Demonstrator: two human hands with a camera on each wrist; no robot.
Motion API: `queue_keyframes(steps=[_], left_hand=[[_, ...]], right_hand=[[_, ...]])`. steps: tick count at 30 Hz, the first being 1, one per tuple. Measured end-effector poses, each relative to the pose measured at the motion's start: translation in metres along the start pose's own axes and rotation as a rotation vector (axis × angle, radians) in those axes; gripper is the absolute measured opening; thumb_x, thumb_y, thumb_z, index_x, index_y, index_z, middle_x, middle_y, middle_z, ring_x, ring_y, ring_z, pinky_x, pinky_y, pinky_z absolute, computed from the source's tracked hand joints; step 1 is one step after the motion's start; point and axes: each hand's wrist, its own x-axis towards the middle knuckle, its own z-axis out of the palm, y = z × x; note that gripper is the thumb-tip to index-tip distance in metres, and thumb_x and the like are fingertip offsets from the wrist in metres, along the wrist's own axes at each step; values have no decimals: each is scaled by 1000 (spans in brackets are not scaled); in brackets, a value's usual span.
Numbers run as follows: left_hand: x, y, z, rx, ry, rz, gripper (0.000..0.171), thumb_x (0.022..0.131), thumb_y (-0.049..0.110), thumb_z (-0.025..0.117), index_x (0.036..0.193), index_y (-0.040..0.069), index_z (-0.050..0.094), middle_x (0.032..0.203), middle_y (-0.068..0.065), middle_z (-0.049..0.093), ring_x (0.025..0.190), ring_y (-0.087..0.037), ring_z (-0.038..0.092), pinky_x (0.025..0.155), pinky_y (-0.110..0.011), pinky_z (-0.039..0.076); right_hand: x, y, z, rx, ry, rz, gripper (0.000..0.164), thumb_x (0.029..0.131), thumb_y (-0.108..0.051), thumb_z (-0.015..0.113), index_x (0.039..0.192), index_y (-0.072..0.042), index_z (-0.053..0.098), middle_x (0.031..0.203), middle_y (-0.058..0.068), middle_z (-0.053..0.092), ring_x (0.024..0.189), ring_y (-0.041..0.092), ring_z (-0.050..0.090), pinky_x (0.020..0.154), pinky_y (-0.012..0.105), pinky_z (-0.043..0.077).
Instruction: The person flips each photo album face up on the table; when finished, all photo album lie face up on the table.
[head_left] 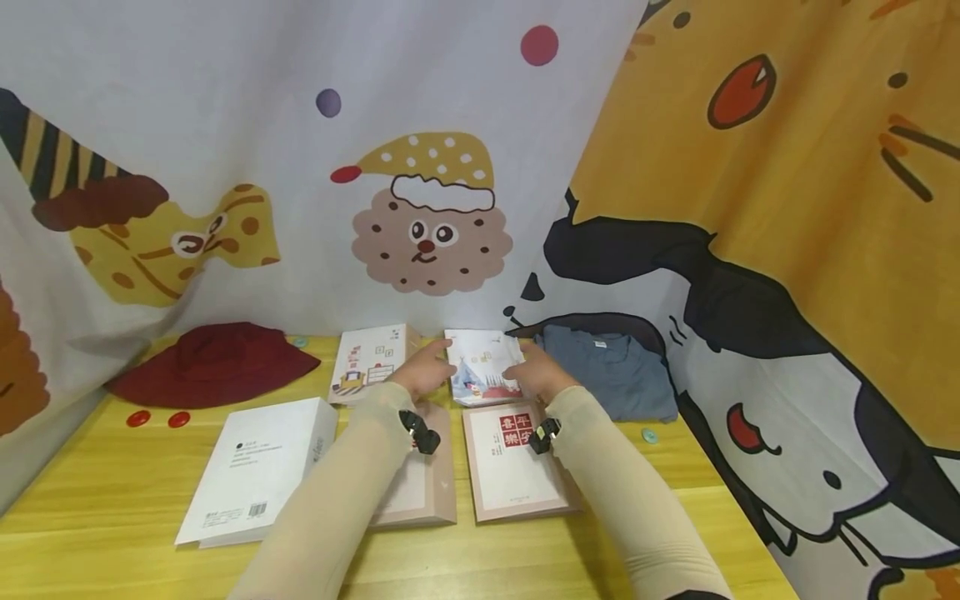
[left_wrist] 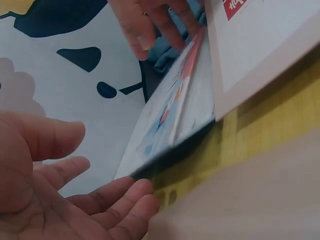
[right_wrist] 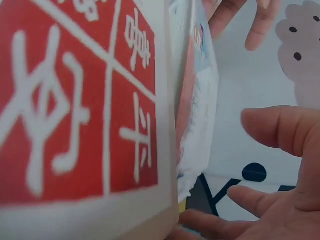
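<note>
A white packet (head_left: 486, 367) with a tent drawing lies at the back middle of the table, its end crinkled in the right wrist view. My left hand (head_left: 423, 368) is at its left side, thumb raised apart from the fingers. Across from it, my right hand (head_left: 542, 373) is at the packet's right side, also with thumb and fingers spread. The left wrist view has the left fingertips (left_wrist: 142, 192) right by the packet's lower edge. Just in front lies a pink-edged book (head_left: 506, 475) with red character squares.
Left of the packet stands a white illustrated box (head_left: 367, 362). A pinkish book (head_left: 431, 483) lies under the left sleeve, beside a white barcoded book (head_left: 258, 467). A dark red hat (head_left: 217, 367), red buttons (head_left: 178, 419) and a folded blue-grey shirt (head_left: 615, 379) flank them. Behind hangs a printed curtain (head_left: 255, 75).
</note>
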Motion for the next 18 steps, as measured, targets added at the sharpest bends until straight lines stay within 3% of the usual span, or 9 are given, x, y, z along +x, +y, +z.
queue_keyframes(steps=[3, 6, 8, 11, 18], left_hand=[[-7, -2, -10, -5, -12, 15, 68, 107, 18, 53, 168, 14, 25, 159, -24, 46, 111, -33, 59, 92, -52, 55], [-13, -3, -25, -21, 11, 27, 66, 108, 22, 52, 168, 13, 25, 157, -23, 47, 124, -39, 58, 103, -55, 53], [-17, -4, -37, -41, 31, 46, 65, 109, 23, 52, 167, 12, 26, 157, -23, 46, 135, -43, 52, 113, -57, 46], [-22, -6, -56, -29, 65, 62, 64, 109, 25, 50, 167, 11, 26, 160, -26, 43, 144, -43, 46, 117, -58, 42], [-34, -25, -97, 70, 118, 1, 68, 112, 28, 49, 168, 7, 18, 163, -32, 36, 148, -48, 39, 121, -60, 36]], right_hand=[[1, -5, 4, -19, 13, 3, 76, 99, -21, 69, 164, -5, 33, 162, 21, 42, 148, 41, 43, 122, 58, 36], [1, -15, 7, -53, 23, 2, 80, 100, -32, 69, 165, -8, 30, 168, 20, 34, 155, 41, 33, 126, 59, 28], [0, -23, 11, -62, 14, -11, 81, 99, -37, 70, 165, -10, 32, 167, 21, 35, 154, 41, 35, 125, 59, 31], [-2, -34, 21, -33, -14, -49, 80, 99, -38, 71, 164, -12, 33, 165, 23, 39, 151, 41, 40, 121, 58, 38], [-4, -60, 54, -26, -61, -158, 78, 99, -37, 72, 163, -13, 37, 160, 26, 45, 137, 43, 54, 110, 57, 49]])
